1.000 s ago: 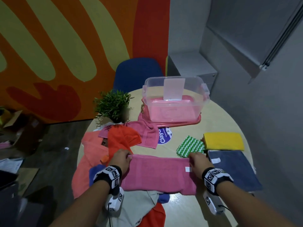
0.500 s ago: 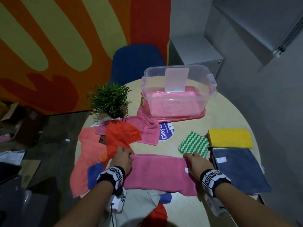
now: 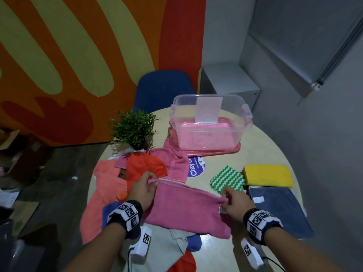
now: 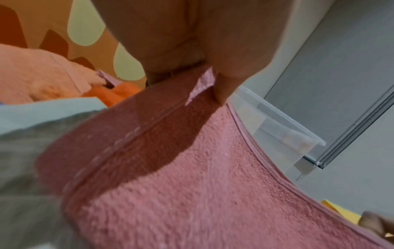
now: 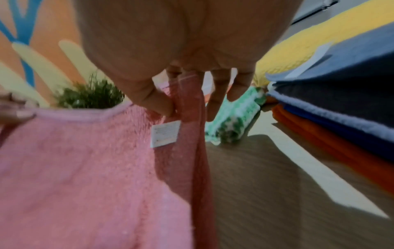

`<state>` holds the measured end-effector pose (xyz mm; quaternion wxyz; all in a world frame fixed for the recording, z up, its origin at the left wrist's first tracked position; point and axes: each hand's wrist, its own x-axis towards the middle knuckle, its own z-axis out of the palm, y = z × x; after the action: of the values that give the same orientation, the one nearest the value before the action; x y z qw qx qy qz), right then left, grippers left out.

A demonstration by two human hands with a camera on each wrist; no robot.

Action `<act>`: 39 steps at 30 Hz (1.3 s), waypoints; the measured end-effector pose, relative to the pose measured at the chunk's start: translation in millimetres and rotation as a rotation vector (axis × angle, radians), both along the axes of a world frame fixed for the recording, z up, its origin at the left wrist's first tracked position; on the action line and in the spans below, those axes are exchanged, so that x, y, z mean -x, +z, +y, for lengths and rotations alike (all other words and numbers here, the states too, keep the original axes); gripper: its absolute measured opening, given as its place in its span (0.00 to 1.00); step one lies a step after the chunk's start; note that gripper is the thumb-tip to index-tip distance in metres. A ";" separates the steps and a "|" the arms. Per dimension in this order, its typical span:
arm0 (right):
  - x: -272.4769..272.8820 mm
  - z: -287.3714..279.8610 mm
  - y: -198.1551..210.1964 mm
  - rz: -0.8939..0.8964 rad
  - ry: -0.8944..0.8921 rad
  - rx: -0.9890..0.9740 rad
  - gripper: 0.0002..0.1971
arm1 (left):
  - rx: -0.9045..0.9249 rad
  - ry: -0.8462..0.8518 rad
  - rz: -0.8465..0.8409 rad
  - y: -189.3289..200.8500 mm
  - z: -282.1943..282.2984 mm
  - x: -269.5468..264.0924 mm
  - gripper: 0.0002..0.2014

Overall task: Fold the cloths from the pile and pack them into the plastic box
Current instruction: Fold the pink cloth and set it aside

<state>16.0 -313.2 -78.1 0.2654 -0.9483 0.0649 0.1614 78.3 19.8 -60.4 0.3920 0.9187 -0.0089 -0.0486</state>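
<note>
step: folding pink towel (image 3: 188,209) on the surface | my left hand (image 3: 143,190) and right hand (image 3: 234,203) each pinch a far corner | tip: lift evenly, match edges toward me | box (image 3: 212,122) beyond

pink cloth (image 3: 188,209): folded lengthwise, far corners lifted.
pile (image 3: 137,189): orange, salmon, blue, beige cloths, loose, left.
plastic box (image 3: 211,124): clear, open, far side of table.

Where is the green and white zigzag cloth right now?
In the head view, the green and white zigzag cloth lies folded on the round table's right half, touching the yellow folded cloth, just beyond the right hand.
</note>
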 end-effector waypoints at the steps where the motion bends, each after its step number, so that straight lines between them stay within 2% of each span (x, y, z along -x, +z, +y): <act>1: -0.1 -2.4 7.5 -0.029 -0.032 -0.108 0.09 | -0.022 0.011 0.015 2.6 2.6 -1.2 0.10; 4: -1.0 -7.3 35.0 -0.188 -0.059 -0.304 0.13 | -0.117 -0.016 0.051 8.2 2.1 -2.2 0.17; 7: -2.5 1.8 66.4 -0.306 0.013 -0.373 0.15 | -0.237 -0.183 -0.044 26.7 -24.0 4.2 0.25; 11: -5.2 23.0 108.8 -0.345 0.092 -0.453 0.21 | -0.043 -0.473 -0.180 77.0 -76.7 18.7 0.32; 14: -4.6 35.3 136.1 -0.412 0.129 -0.557 0.20 | 0.073 -0.577 -0.182 104.9 -97.3 14.5 0.28; 16: -3.1 35.1 146.7 -0.437 0.121 -0.613 0.21 | 0.091 -0.584 -0.190 117.8 -100.4 10.0 0.17; 19: 0.8 24.0 150.8 -0.327 0.138 -0.591 0.23 | 0.135 -0.577 -0.255 134.2 -98.9 8.9 0.03; 22: 2.3 6.9 147.9 -0.301 0.169 -0.361 0.10 | 0.159 -0.496 -0.321 147.0 -93.8 5.5 0.06; 24: 0.9 -2.5 150.8 -0.368 0.114 -0.340 0.05 | 0.170 -0.451 -0.355 152.4 -90.0 0.3 0.04; 27: -7.1 -10.9 166.1 -0.543 0.035 -0.389 0.09 | 0.176 -0.405 -0.382 158.9 -89.1 -3.1 0.03; 30: -13.5 -16.7 184.0 -0.598 -0.010 -0.581 0.15 | 0.225 -0.375 -0.389 167.8 -94.2 2.9 0.02; 32: -14.8 -22.6 188.1 -0.594 0.000 -0.659 0.17 | 0.264 -0.371 -0.355 169.0 -97.9 8.0 0.04; 35: -8.1 -35.1 188.0 -0.562 0.041 -0.670 0.16 | 0.346 -0.375 -0.231 165.3 -101.7 18.2 0.10; 39: 10.5 -50.4 191.5 -0.415 0.069 -0.757 0.14 | 0.466 -0.358 -0.098 163.0 -104.2 41.6 0.06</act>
<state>5.5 -363.6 113.4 0.5965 -0.7980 -0.0852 -0.0115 36.7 -84.5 102.6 0.5764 0.7890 -0.2008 -0.0695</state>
